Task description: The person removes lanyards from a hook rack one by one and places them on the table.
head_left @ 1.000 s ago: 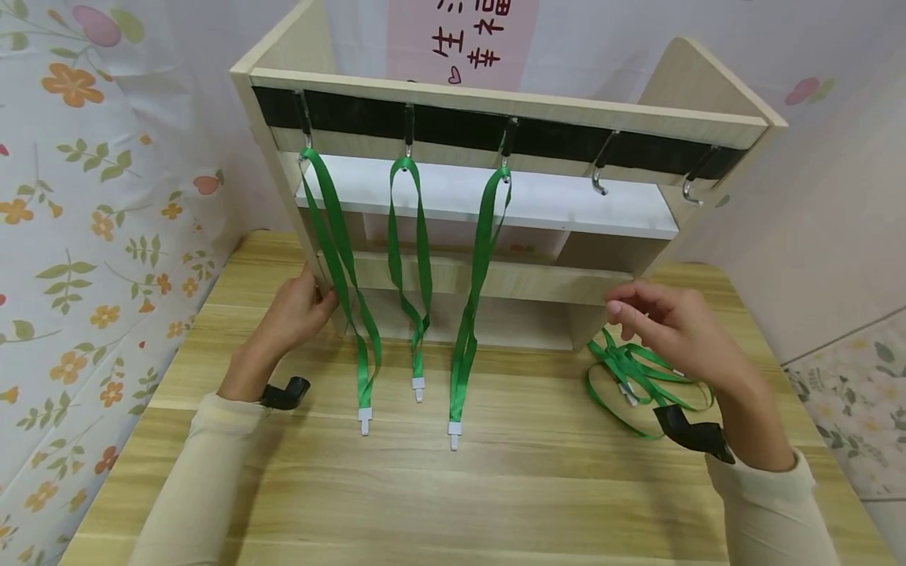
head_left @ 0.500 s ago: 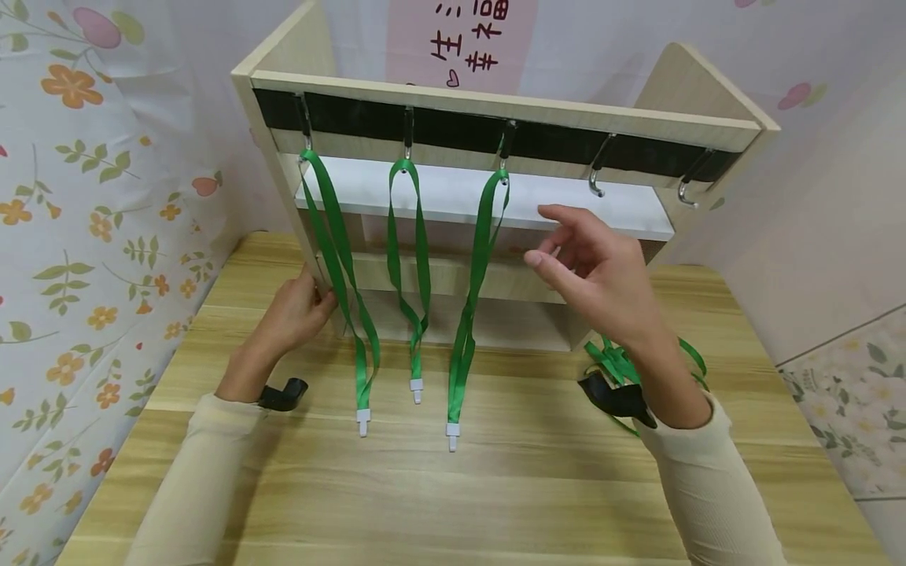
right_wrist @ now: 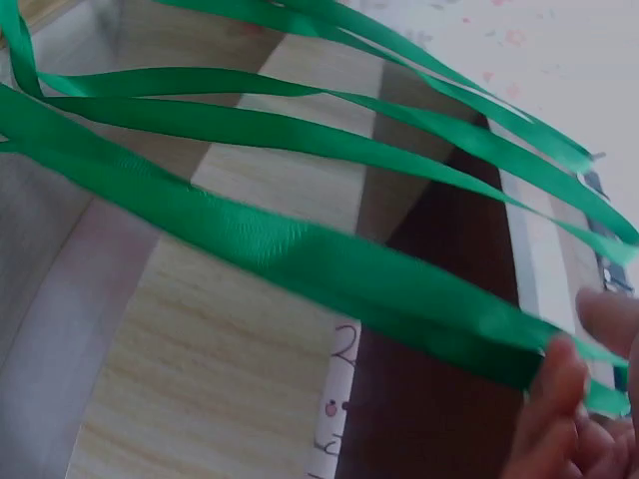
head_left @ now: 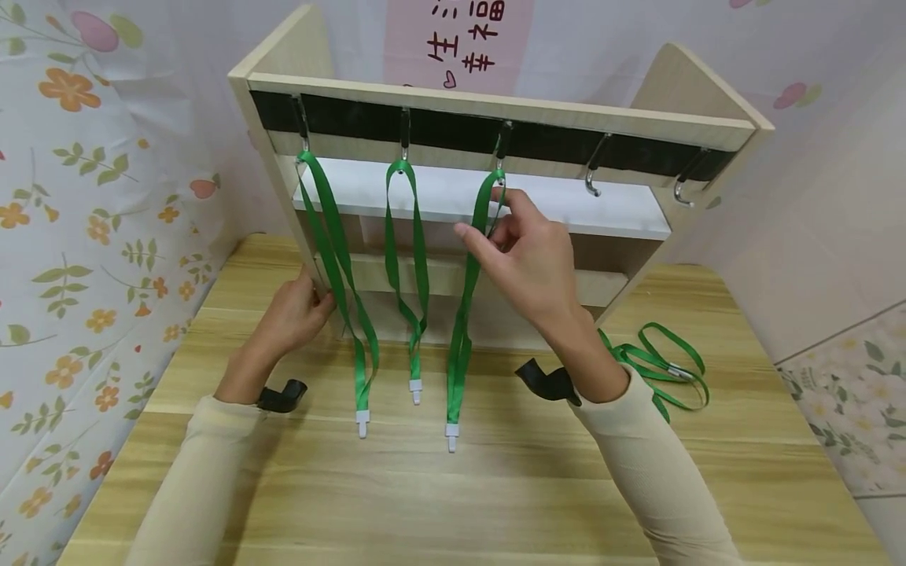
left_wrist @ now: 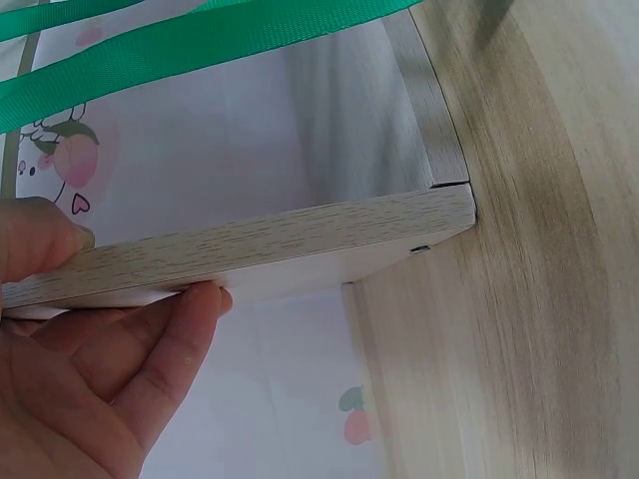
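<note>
Green lanyard [head_left: 462, 318] hangs from the third hook [head_left: 499, 161] from the left, between the thumb and fingers of your right hand [head_left: 534, 255]; whether they actually pinch it, the views do not show clearly. Expect it light, limp and slightly slick, best held just below the hook. It is flat, loosely twisted, ending in a white clip [head_left: 452, 431]. Your left hand [left_wrist: 110, 369] pinches the rack's side panel [left_wrist: 290, 235].

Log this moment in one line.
left hand: grips rack edge; right hand: at third lanyard from left, grip unclear; two right hooks: bare; loose lanyards: on table
</note>
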`<action>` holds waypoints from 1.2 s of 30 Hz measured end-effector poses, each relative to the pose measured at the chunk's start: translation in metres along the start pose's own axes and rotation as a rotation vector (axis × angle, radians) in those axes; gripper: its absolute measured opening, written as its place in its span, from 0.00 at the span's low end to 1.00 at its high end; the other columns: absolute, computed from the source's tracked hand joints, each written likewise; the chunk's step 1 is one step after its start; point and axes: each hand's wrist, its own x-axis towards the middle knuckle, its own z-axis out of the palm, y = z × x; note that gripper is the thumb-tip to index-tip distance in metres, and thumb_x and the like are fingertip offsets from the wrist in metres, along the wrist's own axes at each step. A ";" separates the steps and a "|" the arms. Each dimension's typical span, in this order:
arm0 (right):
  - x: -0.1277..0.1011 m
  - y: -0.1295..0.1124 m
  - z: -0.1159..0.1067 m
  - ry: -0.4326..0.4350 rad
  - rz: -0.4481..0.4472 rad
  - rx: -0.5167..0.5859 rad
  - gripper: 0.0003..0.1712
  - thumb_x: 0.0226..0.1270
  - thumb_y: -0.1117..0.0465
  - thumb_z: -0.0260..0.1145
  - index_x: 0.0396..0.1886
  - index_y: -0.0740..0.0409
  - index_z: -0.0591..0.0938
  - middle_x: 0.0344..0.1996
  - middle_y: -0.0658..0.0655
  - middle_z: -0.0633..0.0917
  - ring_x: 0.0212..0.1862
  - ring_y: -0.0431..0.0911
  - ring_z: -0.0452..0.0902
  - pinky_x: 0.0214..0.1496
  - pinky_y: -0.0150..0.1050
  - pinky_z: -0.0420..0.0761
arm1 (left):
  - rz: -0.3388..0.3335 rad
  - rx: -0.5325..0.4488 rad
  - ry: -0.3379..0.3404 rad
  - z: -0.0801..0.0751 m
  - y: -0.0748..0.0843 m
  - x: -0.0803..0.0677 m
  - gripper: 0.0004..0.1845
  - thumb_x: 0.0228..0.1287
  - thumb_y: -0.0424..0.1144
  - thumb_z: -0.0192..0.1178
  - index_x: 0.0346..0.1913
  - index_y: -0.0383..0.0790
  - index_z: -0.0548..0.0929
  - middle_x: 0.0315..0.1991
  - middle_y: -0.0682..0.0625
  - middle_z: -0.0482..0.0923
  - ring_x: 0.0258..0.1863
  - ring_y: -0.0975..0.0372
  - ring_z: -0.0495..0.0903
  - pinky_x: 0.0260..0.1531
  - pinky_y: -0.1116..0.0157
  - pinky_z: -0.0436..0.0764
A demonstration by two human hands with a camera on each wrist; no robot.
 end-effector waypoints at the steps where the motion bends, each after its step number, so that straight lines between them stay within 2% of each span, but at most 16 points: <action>1: 0.001 0.000 0.002 0.027 -0.011 -0.023 0.20 0.64 0.56 0.71 0.48 0.66 0.80 0.14 0.53 0.76 0.17 0.41 0.66 0.21 0.34 0.61 | 0.001 0.002 0.001 0.000 0.000 0.000 0.18 0.70 0.28 0.49 0.60 0.35 0.63 0.32 0.39 0.79 0.26 0.53 0.73 0.26 0.60 0.70; 3: 0.001 -0.001 0.005 0.059 -0.032 -0.030 0.14 0.67 0.58 0.68 0.42 0.66 0.82 0.13 0.53 0.76 0.17 0.40 0.66 0.20 0.33 0.61 | 0.003 0.000 0.001 0.000 -0.001 0.000 0.18 0.70 0.28 0.49 0.61 0.34 0.63 0.32 0.39 0.79 0.26 0.53 0.72 0.26 0.60 0.70; 5: 0.002 0.000 0.004 0.047 -0.038 0.026 0.10 0.70 0.62 0.64 0.40 0.67 0.84 0.14 0.55 0.78 0.17 0.41 0.68 0.20 0.32 0.63 | 0.002 -0.003 0.001 0.000 -0.001 0.000 0.18 0.70 0.28 0.49 0.61 0.34 0.63 0.33 0.39 0.79 0.26 0.53 0.73 0.26 0.60 0.70; 10: 0.005 -0.003 -0.012 -0.066 0.020 0.220 0.13 0.76 0.65 0.56 0.44 0.68 0.85 0.17 0.57 0.80 0.17 0.42 0.71 0.20 0.30 0.69 | 0.006 -0.010 0.005 0.000 -0.001 0.000 0.19 0.70 0.28 0.49 0.61 0.35 0.63 0.31 0.40 0.78 0.24 0.54 0.71 0.25 0.60 0.69; 14: 0.005 -0.009 -0.032 -0.138 0.012 0.268 0.13 0.76 0.67 0.55 0.45 0.70 0.84 0.18 0.57 0.81 0.17 0.42 0.70 0.22 0.30 0.71 | 0.017 -0.009 0.013 0.000 -0.001 0.000 0.19 0.70 0.28 0.49 0.61 0.35 0.63 0.28 0.41 0.77 0.23 0.55 0.70 0.24 0.61 0.69; 17: 0.004 -0.013 -0.048 -0.145 -0.026 0.307 0.12 0.75 0.69 0.55 0.45 0.73 0.83 0.18 0.56 0.81 0.17 0.41 0.71 0.22 0.30 0.73 | 0.015 -0.011 0.011 0.000 0.000 0.000 0.17 0.70 0.28 0.49 0.59 0.35 0.63 0.28 0.42 0.76 0.23 0.56 0.70 0.23 0.62 0.68; 21: -0.002 -0.015 -0.068 -0.102 -0.053 0.393 0.12 0.74 0.70 0.55 0.41 0.76 0.83 0.17 0.52 0.81 0.16 0.40 0.70 0.20 0.29 0.72 | 0.007 -0.014 0.004 0.000 0.000 -0.001 0.16 0.71 0.28 0.49 0.58 0.36 0.64 0.25 0.44 0.74 0.21 0.58 0.68 0.20 0.63 0.67; 24: -0.006 -0.013 -0.080 -0.032 -0.066 0.473 0.12 0.73 0.69 0.58 0.38 0.74 0.85 0.16 0.50 0.81 0.14 0.38 0.71 0.17 0.27 0.70 | 0.010 -0.014 0.005 0.000 0.000 -0.001 0.15 0.71 0.28 0.49 0.58 0.36 0.64 0.23 0.45 0.73 0.19 0.59 0.66 0.19 0.63 0.66; 27: -0.007 -0.010 -0.091 0.042 -0.099 0.565 0.11 0.72 0.68 0.61 0.37 0.74 0.85 0.15 0.51 0.83 0.14 0.38 0.73 0.16 0.27 0.70 | 0.014 -0.010 0.010 0.000 0.000 -0.001 0.16 0.70 0.27 0.49 0.58 0.36 0.65 0.24 0.44 0.75 0.19 0.59 0.66 0.19 0.64 0.66; 31: -0.006 -0.006 -0.106 0.126 -0.145 0.677 0.15 0.69 0.68 0.64 0.36 0.83 0.82 0.15 0.56 0.84 0.14 0.40 0.76 0.16 0.27 0.71 | 0.006 -0.011 0.010 0.000 0.000 -0.001 0.16 0.70 0.27 0.49 0.58 0.36 0.65 0.28 0.41 0.78 0.20 0.58 0.68 0.19 0.63 0.66; 34: -0.006 -0.004 -0.116 0.179 -0.165 0.702 0.19 0.67 0.68 0.66 0.34 0.88 0.79 0.15 0.59 0.83 0.13 0.41 0.74 0.17 0.28 0.70 | 0.004 -0.010 0.007 0.000 0.001 -0.001 0.16 0.70 0.27 0.49 0.58 0.35 0.64 0.29 0.41 0.77 0.20 0.58 0.68 0.19 0.63 0.67; 36: -0.006 -0.003 -0.122 0.206 -0.172 0.682 0.20 0.66 0.67 0.67 0.32 0.89 0.79 0.14 0.58 0.83 0.13 0.41 0.74 0.17 0.27 0.68 | 0.005 -0.010 0.006 0.000 0.001 -0.001 0.16 0.70 0.27 0.49 0.59 0.35 0.64 0.27 0.42 0.77 0.20 0.58 0.68 0.19 0.63 0.66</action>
